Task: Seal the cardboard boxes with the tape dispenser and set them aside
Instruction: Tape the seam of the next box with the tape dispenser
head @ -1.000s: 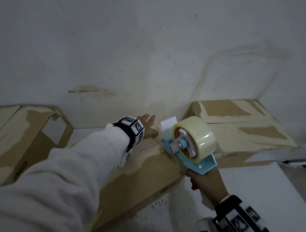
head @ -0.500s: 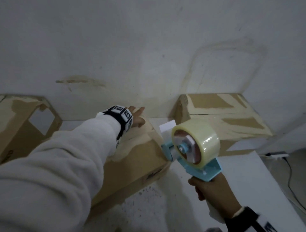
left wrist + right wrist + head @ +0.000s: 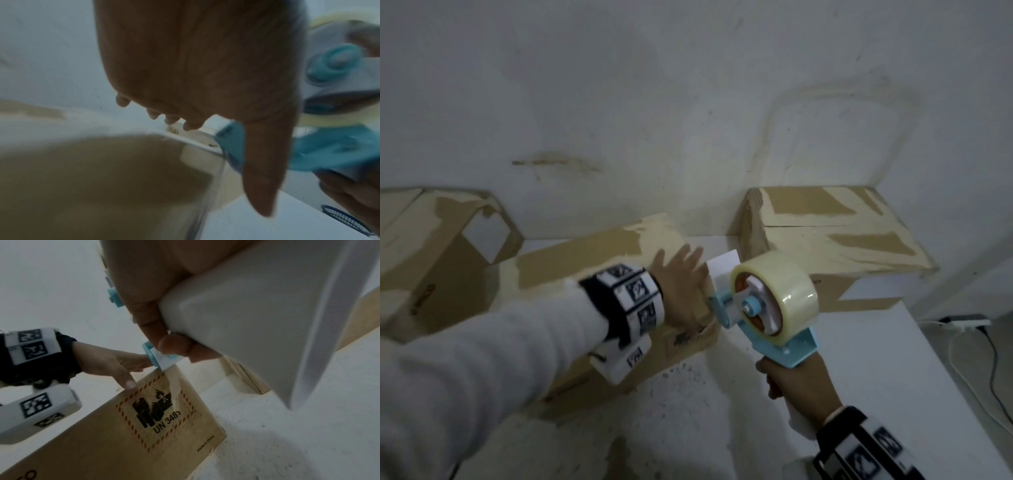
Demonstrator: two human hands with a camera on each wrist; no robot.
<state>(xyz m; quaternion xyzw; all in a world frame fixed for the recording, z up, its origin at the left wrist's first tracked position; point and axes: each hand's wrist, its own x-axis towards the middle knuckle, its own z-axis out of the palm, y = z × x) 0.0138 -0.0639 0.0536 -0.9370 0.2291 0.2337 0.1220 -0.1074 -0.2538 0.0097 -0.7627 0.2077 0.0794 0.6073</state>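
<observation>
A brown cardboard box (image 3: 592, 270) (image 3: 131, 431) (image 3: 92, 175) lies in the middle of the white table, its right side printed with a hazard label. My left hand (image 3: 681, 277) (image 3: 111, 363) (image 3: 197, 68) lies flat on its right top end, fingers straight and spread, thumb down over the edge. My right hand (image 3: 794, 387) (image 3: 160, 293) grips the white handle of a blue tape dispenser (image 3: 767, 308) (image 3: 337, 100) (image 3: 257, 311) carrying a clear tape roll, held just off the box's right end with its front edge near the top corner.
Another taped box (image 3: 835, 246) stands at the back right against the wall. An open box (image 3: 431, 257) sits at the left. The table's right edge (image 3: 941, 370) drops to a floor with cables and a power strip (image 3: 965, 323).
My left hand slid back along the box top from the far end toward the near right corner. The dispenser came off the box top and now sits beside its right end.
</observation>
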